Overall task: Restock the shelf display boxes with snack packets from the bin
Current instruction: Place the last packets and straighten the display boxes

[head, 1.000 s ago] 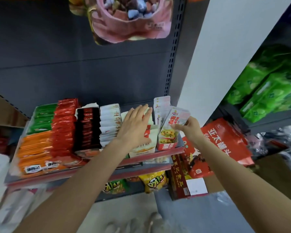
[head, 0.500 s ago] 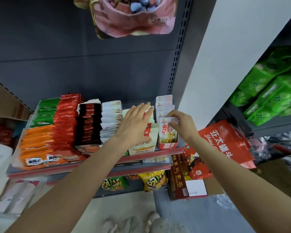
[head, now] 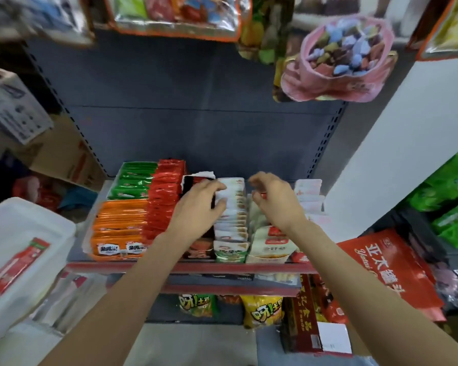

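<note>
Resting on white packets [head: 232, 207], left hand [head: 198, 204] (fingers spread).

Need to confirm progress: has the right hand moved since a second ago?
Yes. The right hand went left, from the rightmost white-and-pink packets to the cream-packet box.

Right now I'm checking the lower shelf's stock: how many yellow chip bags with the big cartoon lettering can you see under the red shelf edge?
2: one greenish-yellow bag left of centre, one yellow bag to its right. Others may be hidden behind the shelf edge.
</note>
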